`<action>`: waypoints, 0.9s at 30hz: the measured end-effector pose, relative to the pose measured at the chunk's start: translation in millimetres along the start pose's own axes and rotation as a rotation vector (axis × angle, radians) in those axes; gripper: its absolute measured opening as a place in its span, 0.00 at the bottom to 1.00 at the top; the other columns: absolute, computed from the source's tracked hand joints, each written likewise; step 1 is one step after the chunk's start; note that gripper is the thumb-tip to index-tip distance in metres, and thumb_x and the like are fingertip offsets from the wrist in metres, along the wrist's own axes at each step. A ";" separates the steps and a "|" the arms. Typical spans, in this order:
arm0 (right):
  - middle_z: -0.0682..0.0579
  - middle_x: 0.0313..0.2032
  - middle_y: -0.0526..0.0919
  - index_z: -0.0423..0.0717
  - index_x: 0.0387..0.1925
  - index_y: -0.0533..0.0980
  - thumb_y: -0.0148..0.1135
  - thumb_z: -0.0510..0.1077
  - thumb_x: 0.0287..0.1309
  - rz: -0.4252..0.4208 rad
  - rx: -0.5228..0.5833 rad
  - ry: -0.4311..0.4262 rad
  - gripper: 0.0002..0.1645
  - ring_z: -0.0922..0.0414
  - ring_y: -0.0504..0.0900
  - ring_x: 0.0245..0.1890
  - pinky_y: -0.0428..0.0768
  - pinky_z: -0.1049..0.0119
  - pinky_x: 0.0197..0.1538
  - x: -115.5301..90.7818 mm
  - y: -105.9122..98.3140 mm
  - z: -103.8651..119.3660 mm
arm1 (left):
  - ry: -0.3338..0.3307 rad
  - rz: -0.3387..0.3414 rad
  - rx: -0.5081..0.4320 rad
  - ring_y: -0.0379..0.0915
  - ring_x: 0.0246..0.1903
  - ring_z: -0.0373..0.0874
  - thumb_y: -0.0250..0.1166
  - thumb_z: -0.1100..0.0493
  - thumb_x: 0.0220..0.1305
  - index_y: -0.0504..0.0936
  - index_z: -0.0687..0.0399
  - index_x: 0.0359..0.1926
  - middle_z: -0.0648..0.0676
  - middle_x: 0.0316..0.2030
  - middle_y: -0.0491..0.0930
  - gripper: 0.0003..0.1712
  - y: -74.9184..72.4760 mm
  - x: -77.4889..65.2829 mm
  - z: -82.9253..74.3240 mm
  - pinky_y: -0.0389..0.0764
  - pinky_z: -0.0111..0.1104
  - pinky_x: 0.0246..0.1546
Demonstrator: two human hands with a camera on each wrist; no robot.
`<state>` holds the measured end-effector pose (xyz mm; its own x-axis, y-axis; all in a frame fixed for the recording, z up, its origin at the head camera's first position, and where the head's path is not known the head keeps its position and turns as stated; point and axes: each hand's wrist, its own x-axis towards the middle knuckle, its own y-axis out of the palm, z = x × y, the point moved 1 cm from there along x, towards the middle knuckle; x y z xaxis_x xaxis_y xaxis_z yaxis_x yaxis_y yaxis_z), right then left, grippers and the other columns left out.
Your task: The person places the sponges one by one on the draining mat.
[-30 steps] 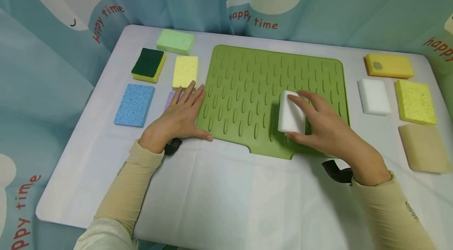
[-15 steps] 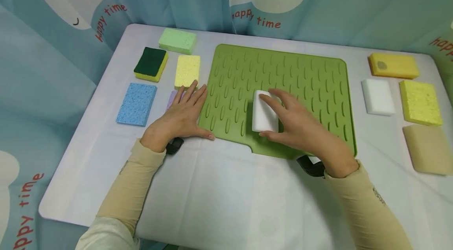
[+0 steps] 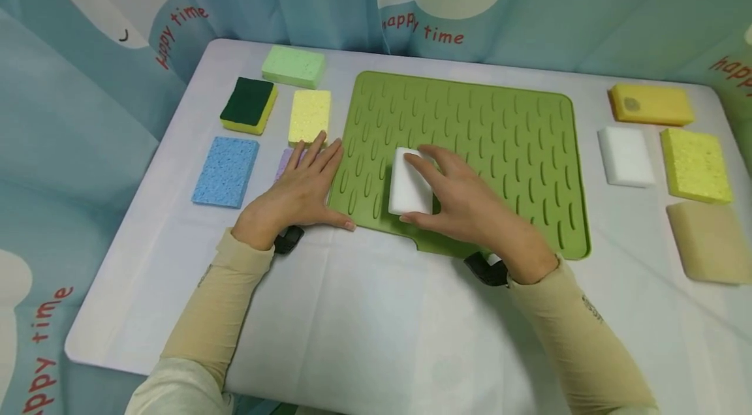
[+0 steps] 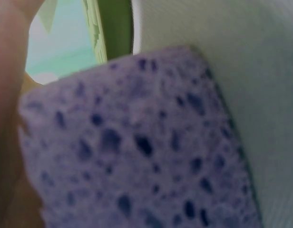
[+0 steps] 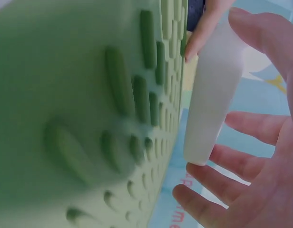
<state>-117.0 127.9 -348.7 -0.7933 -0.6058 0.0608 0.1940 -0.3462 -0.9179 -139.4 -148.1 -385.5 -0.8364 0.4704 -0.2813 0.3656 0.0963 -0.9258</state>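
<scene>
My right hand (image 3: 470,203) pinches a white melamine sponge (image 3: 408,188) between thumb and fingertips, over the left part of a green ridged drying mat (image 3: 505,121). In the right wrist view the sponge (image 5: 213,95) stands close to the ridges, thumb on one end and fingers along the other. My left hand (image 3: 296,196) lies spread with straight fingers at the mat's left edge, its fingertips reaching the mat's border. Beneath that hand is a purple sponge (image 3: 283,164), mostly hidden from the head; its pitted face (image 4: 137,147) fills much of the left wrist view.
To the left lie a light green sponge (image 3: 294,66), a dark green and yellow scrub sponge (image 3: 249,104), a pale yellow sponge (image 3: 309,116) and a blue sponge (image 3: 226,171). At right are yellow sponges (image 3: 696,165), a white sponge (image 3: 626,156) and a beige sponge (image 3: 709,242).
My right hand has carried the white melamine sponge leftward across the mat, from its right half to its left part. My left hand has stayed in place.
</scene>
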 end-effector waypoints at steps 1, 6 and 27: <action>0.38 0.71 0.61 0.46 0.74 0.60 0.72 0.61 0.53 0.004 0.006 0.000 0.53 0.39 0.64 0.69 0.69 0.41 0.65 1.3 1.7 1.6 | -0.002 0.001 0.000 0.15 0.78 0.52 0.68 0.20 0.41 0.36 0.58 0.79 0.55 0.80 0.33 0.80 0.2 -0.1 0.4 0.25 0.52 0.76; 0.38 0.71 0.61 0.44 0.73 0.60 0.71 0.62 0.53 0.007 0.016 0.001 0.54 0.40 0.64 0.69 0.69 0.42 0.66 8.6 9.8 8.7 | -0.002 -0.001 0.002 0.16 0.78 0.52 0.68 0.20 0.42 0.36 0.59 0.79 0.55 0.80 0.33 0.80 0.1 -1.4 1.2 0.25 0.52 0.76; 0.37 0.72 0.59 0.43 0.73 0.60 0.67 0.66 0.55 0.052 -0.009 0.039 0.53 0.39 0.60 0.73 0.64 0.42 0.71 40.3 33.4 30.6 | -0.001 0.003 0.034 0.14 0.78 0.52 0.65 0.18 0.42 0.37 0.59 0.79 0.55 0.80 0.33 0.79 0.5 -0.1 0.8 0.24 0.51 0.76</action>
<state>-124.8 70.0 -364.8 -0.8045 -0.5940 -0.0019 0.2300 -0.3085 -0.9230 -139.5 -148.8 -386.2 -0.8358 0.4700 -0.2839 0.3538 0.0657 -0.9330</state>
